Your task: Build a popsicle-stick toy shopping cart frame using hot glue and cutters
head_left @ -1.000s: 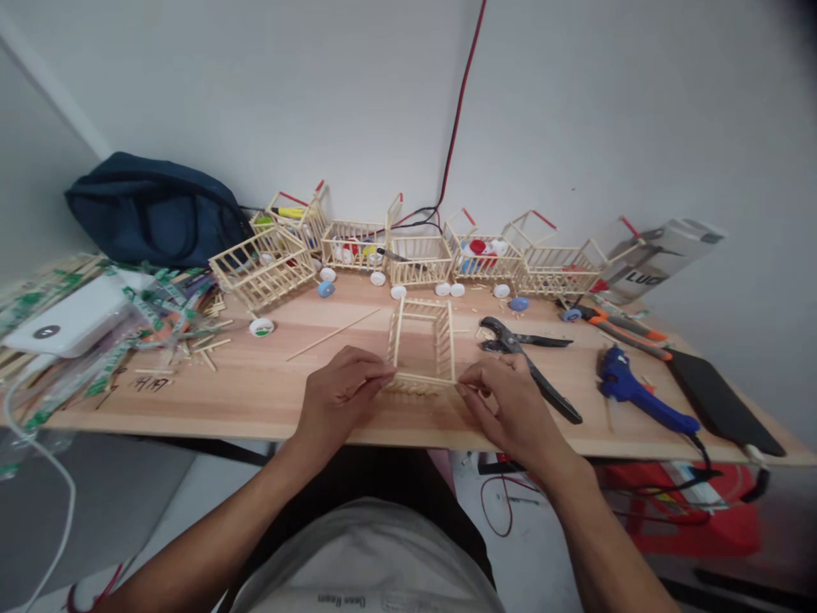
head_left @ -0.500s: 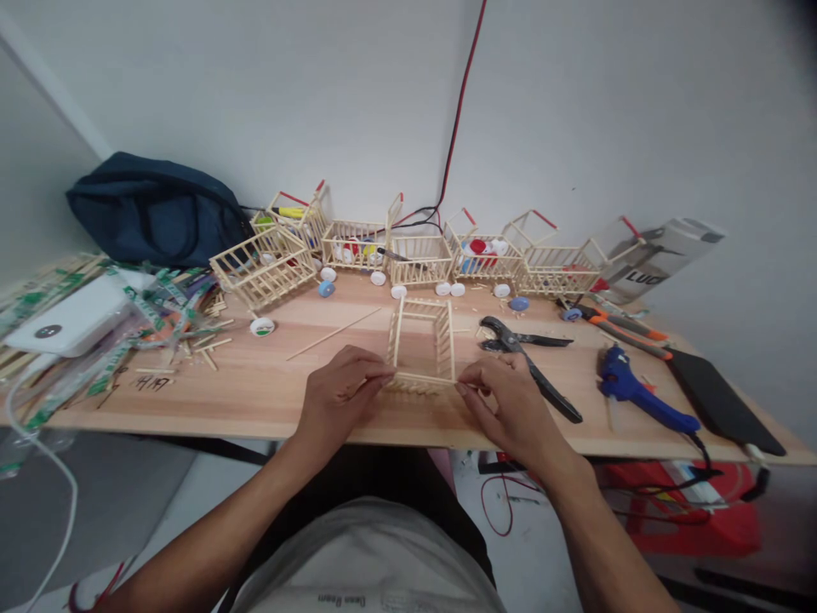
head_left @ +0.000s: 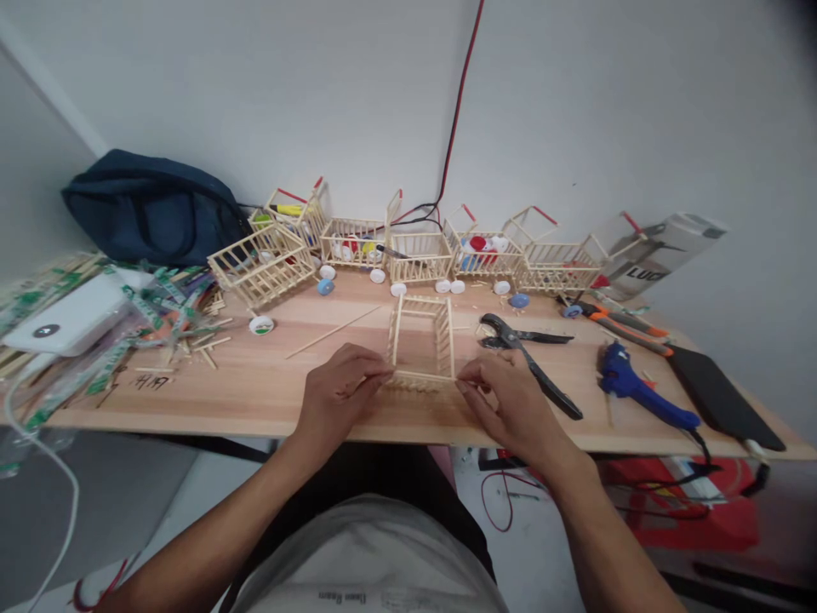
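A small open cage of thin wooden sticks [head_left: 421, 340] stands on the wooden table [head_left: 268, 383] in front of me. My left hand [head_left: 338, 396] pinches its near left corner, fingers closed on the lower rail. My right hand [head_left: 511, 400] pinches the near right corner the same way. Both hands rest on the table top.
Several finished stick carts [head_left: 414, 251] with bottle-cap wheels line the wall. Black pliers [head_left: 529, 358] lie just right of my right hand, then a blue glue gun [head_left: 638, 392] and orange-handled cutters [head_left: 619, 323]. A loose stick [head_left: 332, 332], stick packets [head_left: 128, 315] and a dark bag [head_left: 153, 209] sit left.
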`<state>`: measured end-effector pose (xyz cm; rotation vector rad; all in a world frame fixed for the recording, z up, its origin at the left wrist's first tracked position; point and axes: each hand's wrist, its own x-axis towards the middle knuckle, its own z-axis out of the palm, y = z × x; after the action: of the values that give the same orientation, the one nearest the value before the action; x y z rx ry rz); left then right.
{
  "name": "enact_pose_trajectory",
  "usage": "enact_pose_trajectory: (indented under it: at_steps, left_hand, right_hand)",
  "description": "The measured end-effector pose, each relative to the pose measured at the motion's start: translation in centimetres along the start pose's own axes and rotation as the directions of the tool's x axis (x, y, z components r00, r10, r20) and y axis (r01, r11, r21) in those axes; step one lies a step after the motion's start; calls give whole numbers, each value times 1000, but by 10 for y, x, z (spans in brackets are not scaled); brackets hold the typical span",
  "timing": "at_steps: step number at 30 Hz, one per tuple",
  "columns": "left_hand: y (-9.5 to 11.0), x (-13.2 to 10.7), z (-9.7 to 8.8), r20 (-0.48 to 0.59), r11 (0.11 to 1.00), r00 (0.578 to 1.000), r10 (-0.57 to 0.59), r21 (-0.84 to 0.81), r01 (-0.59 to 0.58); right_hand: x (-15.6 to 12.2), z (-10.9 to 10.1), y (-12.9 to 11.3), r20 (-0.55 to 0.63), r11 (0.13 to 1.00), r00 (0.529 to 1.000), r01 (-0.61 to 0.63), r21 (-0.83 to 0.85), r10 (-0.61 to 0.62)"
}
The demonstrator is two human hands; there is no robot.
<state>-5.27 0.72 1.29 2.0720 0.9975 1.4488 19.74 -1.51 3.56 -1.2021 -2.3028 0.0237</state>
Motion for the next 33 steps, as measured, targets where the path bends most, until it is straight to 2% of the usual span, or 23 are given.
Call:
enact_pose_trajectory:
  at_steps: [15,21,24,28,33]
  left_hand:
    - [2,0,1,-19,999,999,-26,-22,26]
    - [3,3,-2,-53,996,995,-85,-32,83]
    - [4,14,-7,-85,997,993,-79,7,80]
    - [3,40,-14,-99,995,995,-34,90,43]
    - [-11,73,-10,-42,989,998,-46,140,51]
  right_hand:
    - [0,-2,-1,27,1000,1000,0,10,0]
    - [13,-11,13,-130,996,988,-87,-11,85]
    - [34,-14,32,-172,990,978,-132,-56,120]
    - [63,-10,55,-157,989,981,-128,-77,115]
    - [74,-3,62,-130,993,986,-107,-46,100]
